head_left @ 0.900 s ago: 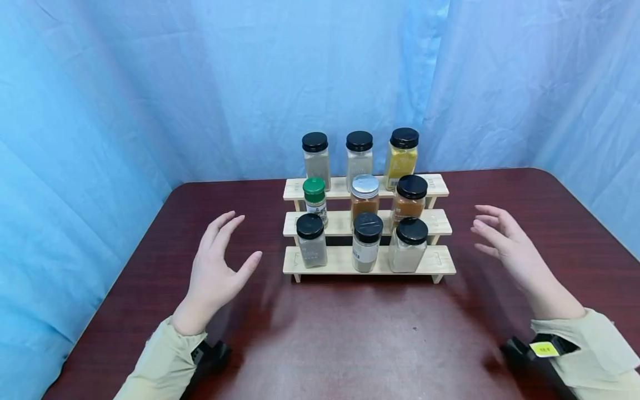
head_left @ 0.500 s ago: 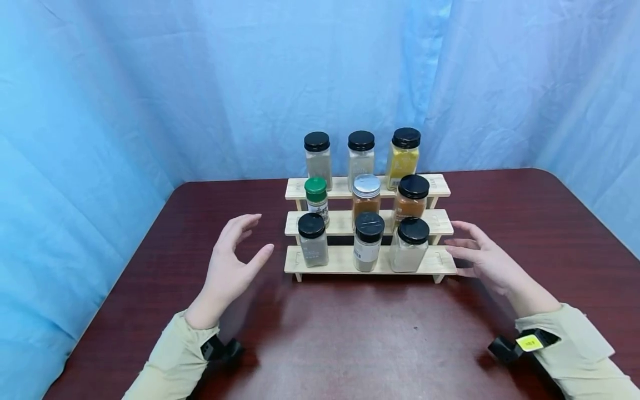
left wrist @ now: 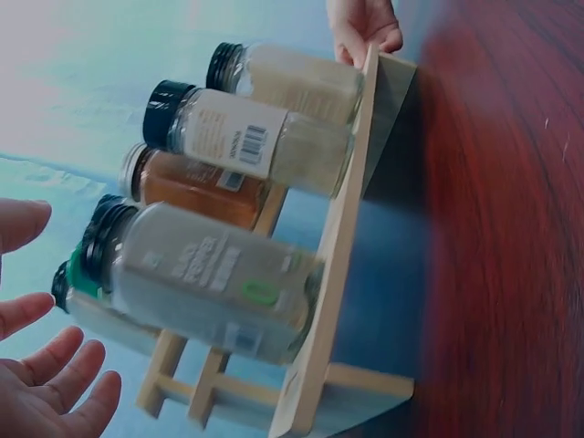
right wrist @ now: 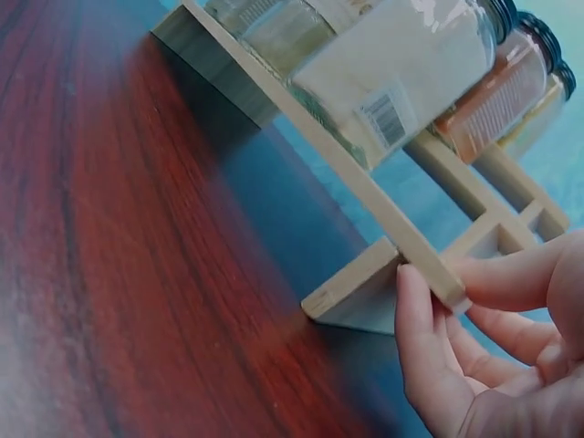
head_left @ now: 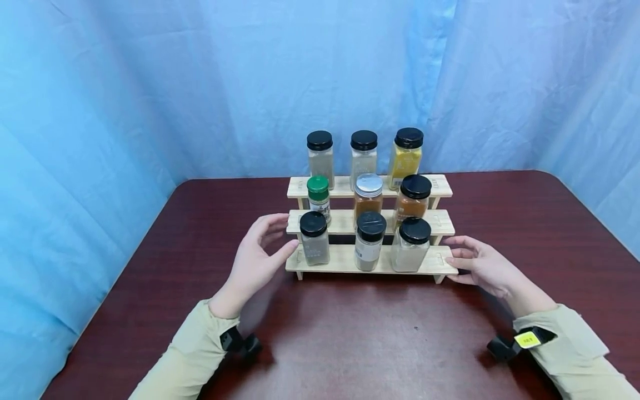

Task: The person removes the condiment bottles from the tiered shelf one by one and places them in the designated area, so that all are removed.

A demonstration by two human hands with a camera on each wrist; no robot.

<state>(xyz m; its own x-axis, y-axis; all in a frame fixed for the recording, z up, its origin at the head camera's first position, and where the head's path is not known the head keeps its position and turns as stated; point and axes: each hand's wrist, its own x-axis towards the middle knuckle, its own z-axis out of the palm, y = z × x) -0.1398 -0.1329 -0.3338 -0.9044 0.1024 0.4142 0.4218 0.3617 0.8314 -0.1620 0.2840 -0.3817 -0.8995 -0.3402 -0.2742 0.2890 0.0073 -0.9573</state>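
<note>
A three-tier wooden spice rack (head_left: pixel 345 268) stands on the table, with several spice jars on its steps. My right hand (head_left: pixel 492 272) pinches the right end of the bottom shelf (right wrist: pixel 388 214), thumb on top and fingers beneath in the right wrist view. At the left end, my left hand (head_left: pixel 255 261) has its fingers spread and thumb apart. The left wrist view shows its fingers (left wrist: pixel 78 374) short of the rack, beside a grey pepper jar (left wrist: pixel 205 278) with a black lid. A white-labelled shaker (head_left: pixel 369 244) and a pale powder jar (head_left: pixel 410 250) share that bottom step.
On the middle step are a green-capped jar (head_left: pixel 319 191), a silver-lidded jar (head_left: pixel 368 194) and a black-lidded orange jar (head_left: pixel 414 197). A yellow jar (head_left: pixel 406 158) stands at the top right. Blue curtains (head_left: pixel 250 89) hang behind the dark red table (head_left: pixel 370 333).
Both hands have moved inward to the rack. The right hand has taken hold of the bottom shelf's end; the left has come close to the left end. The jars stand as before.
</note>
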